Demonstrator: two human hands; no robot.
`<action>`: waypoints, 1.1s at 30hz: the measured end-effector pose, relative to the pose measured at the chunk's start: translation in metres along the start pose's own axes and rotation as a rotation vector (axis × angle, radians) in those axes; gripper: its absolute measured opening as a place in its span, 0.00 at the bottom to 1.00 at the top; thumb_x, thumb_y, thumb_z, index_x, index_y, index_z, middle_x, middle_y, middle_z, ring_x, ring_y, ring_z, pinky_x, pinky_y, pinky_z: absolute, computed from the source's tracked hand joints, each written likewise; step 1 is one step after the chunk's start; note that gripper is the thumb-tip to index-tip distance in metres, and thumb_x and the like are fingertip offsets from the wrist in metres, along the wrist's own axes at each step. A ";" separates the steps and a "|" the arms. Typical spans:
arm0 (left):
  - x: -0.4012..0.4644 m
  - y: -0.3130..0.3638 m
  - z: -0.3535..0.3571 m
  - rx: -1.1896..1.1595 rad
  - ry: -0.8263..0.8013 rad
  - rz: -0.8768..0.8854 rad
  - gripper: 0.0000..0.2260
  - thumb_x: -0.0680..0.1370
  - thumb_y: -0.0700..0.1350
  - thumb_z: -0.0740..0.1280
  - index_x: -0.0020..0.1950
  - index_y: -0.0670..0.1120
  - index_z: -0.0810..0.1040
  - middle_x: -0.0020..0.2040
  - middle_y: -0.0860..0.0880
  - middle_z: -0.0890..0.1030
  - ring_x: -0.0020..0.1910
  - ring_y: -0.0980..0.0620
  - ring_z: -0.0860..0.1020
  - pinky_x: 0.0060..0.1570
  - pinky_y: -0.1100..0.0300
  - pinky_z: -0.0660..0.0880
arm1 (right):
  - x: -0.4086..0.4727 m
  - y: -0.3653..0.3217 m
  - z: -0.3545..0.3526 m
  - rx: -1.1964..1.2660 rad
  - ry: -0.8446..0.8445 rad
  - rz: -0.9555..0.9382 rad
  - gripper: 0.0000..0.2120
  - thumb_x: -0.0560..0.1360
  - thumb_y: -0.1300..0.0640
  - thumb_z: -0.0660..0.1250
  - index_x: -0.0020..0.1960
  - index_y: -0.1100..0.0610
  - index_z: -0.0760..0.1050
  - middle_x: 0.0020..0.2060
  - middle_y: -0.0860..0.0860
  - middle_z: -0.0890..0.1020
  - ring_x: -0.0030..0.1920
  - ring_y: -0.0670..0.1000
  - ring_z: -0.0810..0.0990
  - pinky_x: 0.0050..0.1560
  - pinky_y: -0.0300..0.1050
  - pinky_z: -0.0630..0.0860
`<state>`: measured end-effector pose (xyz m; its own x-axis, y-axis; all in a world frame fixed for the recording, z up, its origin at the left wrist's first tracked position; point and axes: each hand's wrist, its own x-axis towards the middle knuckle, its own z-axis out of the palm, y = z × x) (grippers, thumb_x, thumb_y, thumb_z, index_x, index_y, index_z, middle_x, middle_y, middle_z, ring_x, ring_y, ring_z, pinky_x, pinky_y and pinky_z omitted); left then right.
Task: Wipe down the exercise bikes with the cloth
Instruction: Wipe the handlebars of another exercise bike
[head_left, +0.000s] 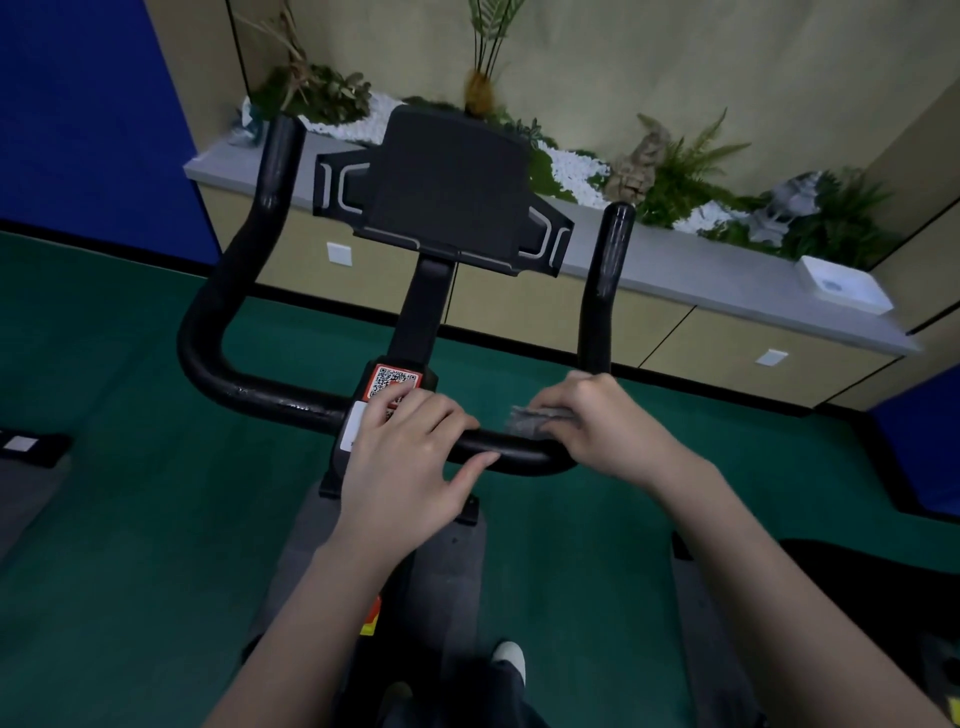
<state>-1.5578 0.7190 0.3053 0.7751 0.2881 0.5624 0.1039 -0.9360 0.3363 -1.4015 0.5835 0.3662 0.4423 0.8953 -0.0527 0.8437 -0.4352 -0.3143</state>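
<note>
1. Looking down over the exercise bike's black handlebar (270, 397), a U-shaped bar with 2 upright ends rising on the far side, 1 left and 1 right.
2. The right hand (597, 421) is clamped over the right part of the crossbar, just near the foot of the right upright, fingers curled down on a grey cloth (535, 420). The cloth is bunched under the fingers and pokes out to the left of the knuckles, sitting right on top of the bar.
3. The left hand (410, 457) lies flat and loose near the middle of the bar, fingers spread, not gripping anything. Its fingertips reach the red QR-code sticker (393, 382) on the stem, and the thumb points right along the bar toward the cloth.
4. There's a small gap of bare bar between the 2 hands, so the cloth sits just right of the left thumb tip without touching it.
5. Farther off, the black tablet holder (447, 192) stands on the stem above the bar.
6. Behind that is a low cabinet ledge (675, 260) with plants and white pebbles, and green carpet (130, 519) all around.
</note>
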 end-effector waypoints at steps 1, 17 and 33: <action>0.000 0.000 0.000 -0.001 -0.001 0.000 0.13 0.74 0.57 0.68 0.46 0.48 0.82 0.43 0.55 0.79 0.47 0.53 0.77 0.66 0.55 0.62 | 0.001 0.003 -0.001 0.001 0.027 0.019 0.07 0.74 0.65 0.65 0.48 0.59 0.81 0.40 0.56 0.83 0.47 0.54 0.74 0.49 0.47 0.73; 0.000 0.001 0.000 0.011 -0.012 -0.010 0.11 0.73 0.56 0.69 0.46 0.48 0.82 0.44 0.55 0.80 0.48 0.52 0.78 0.64 0.53 0.64 | -0.040 -0.046 0.096 0.700 1.209 0.449 0.13 0.75 0.62 0.64 0.59 0.55 0.77 0.55 0.37 0.77 0.59 0.49 0.76 0.60 0.37 0.72; 0.000 0.002 0.000 0.036 -0.020 -0.002 0.12 0.74 0.56 0.68 0.47 0.48 0.82 0.44 0.55 0.80 0.48 0.52 0.78 0.65 0.53 0.64 | -0.031 -0.009 0.090 1.211 1.143 0.865 0.07 0.78 0.64 0.64 0.51 0.57 0.79 0.47 0.54 0.84 0.51 0.53 0.82 0.60 0.54 0.77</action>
<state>-1.5575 0.7175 0.3059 0.7871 0.2860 0.5465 0.1272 -0.9422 0.3098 -1.4499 0.5678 0.2854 0.9680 -0.2161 -0.1277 -0.1133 0.0779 -0.9905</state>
